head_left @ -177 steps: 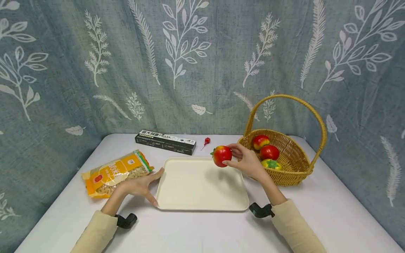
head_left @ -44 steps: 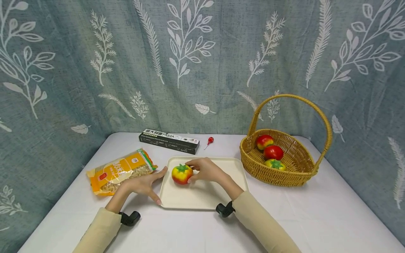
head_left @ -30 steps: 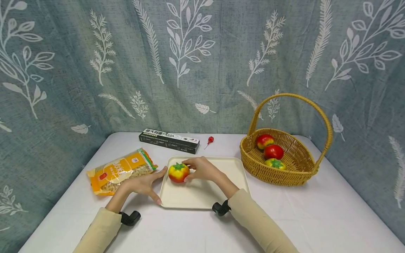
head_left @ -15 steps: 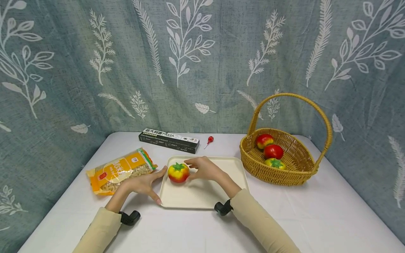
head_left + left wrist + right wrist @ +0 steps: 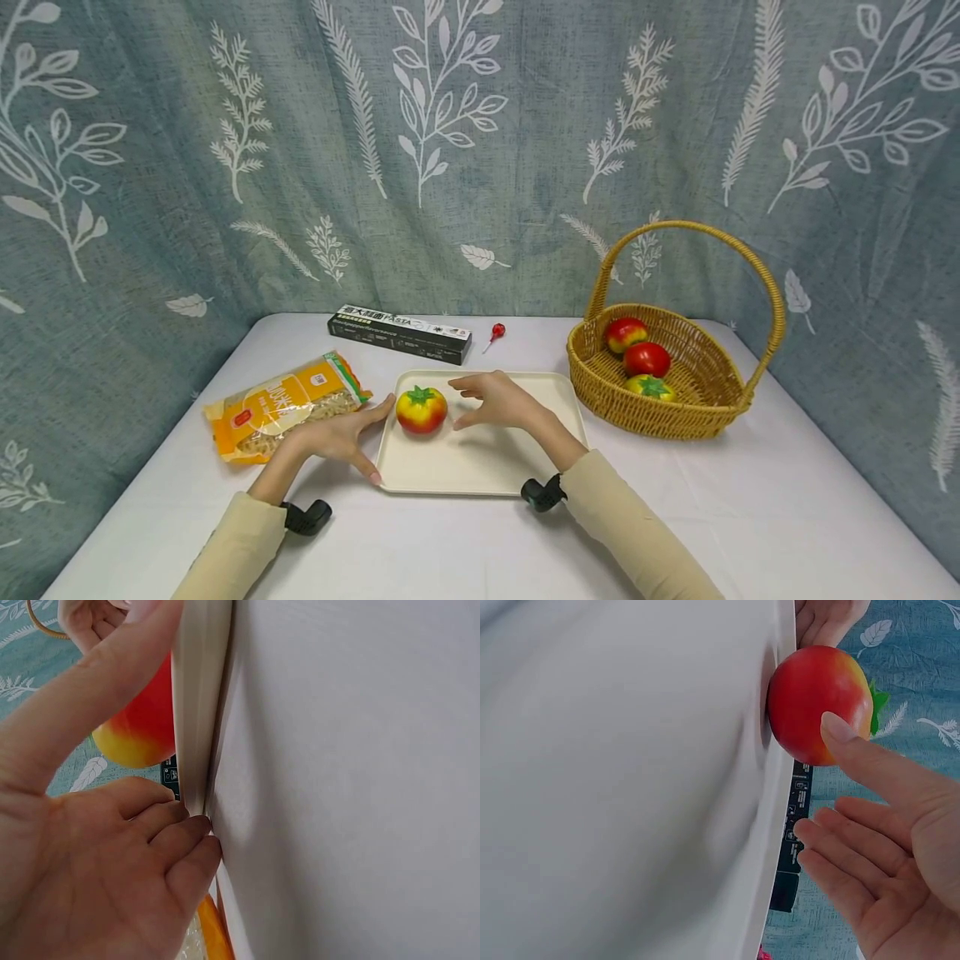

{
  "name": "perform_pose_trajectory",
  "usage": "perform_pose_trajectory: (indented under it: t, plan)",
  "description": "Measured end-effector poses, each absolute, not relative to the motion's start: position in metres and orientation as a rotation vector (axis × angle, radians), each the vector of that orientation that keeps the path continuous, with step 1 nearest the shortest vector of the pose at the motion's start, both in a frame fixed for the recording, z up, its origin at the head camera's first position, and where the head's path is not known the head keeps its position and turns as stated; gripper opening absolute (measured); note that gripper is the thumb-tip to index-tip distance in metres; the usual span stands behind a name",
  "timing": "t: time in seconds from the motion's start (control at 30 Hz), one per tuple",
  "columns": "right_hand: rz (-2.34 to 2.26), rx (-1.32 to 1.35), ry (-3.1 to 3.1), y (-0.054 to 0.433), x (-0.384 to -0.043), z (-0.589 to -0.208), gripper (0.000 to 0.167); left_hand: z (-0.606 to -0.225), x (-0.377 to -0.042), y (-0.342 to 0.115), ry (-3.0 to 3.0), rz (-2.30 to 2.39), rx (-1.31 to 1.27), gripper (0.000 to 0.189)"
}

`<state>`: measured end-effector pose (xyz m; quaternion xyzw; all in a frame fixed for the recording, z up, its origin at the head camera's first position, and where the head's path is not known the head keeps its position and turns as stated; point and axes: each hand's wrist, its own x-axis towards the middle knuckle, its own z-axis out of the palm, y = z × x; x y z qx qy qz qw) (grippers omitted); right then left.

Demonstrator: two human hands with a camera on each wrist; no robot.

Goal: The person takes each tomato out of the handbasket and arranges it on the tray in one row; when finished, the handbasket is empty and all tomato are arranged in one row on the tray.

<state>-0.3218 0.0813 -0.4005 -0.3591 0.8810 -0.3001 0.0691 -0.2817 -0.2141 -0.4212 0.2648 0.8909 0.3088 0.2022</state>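
Note:
A red-and-yellow tomato (image 5: 422,410) with a green calyx sits in the left part of the cream rectangular tray (image 5: 465,475). Just right of it, over the tray, is my right hand (image 5: 498,402), thumb and fingers spread apart and holding nothing. In the right wrist view a gap shows between the fingers and the tomato (image 5: 817,705), while the thumb overlaps it. My left hand (image 5: 337,437) rests at the tray's left edge, thumb at the near corner and fingers stretched farther back. The left wrist view has its fingertips against the tray's side wall (image 5: 196,712).
At the right stands a wicker basket (image 5: 712,423) with a tall handle, holding three red or yellow fruits. An orange bag of pasta (image 5: 285,408) lies left of the tray. Behind are a black pasta box (image 5: 397,337) and a red lollipop (image 5: 497,331).
My right hand carried the tomato from near the basket leftward, set it on the tray's left part, let go and drew back a little to the right. My left hand stayed at the tray.

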Motion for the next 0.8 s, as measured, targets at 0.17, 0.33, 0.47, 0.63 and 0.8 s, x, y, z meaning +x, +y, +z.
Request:
perform_pose_trajectory:
  t: [0.17,0.33,0.47,0.63,0.8]
  plan:
    - [-0.845,-1.092,2.689,0.09,-0.322,-0.399,0.068,-0.421,-0.28,-0.214,2.502,0.852,0.739,0.123]
    - [-0.825,-1.083,2.712,0.099,-0.321,-0.397,0.067,-0.421,-0.28,-0.214,2.508,0.849,0.73,0.123]
    - [-0.788,-1.059,2.732,0.106,-0.319,-0.396,0.067,-0.422,-0.28,-0.213,2.51,0.849,0.724,0.123]
    - [-0.758,-1.052,2.778,0.117,-0.312,-0.39,0.066,-0.422,-0.28,-0.214,2.512,0.84,0.717,0.123]
    - [-0.755,-1.036,2.839,0.129,-0.306,-0.384,0.064,-0.421,-0.279,-0.214,2.511,0.853,0.715,0.123]
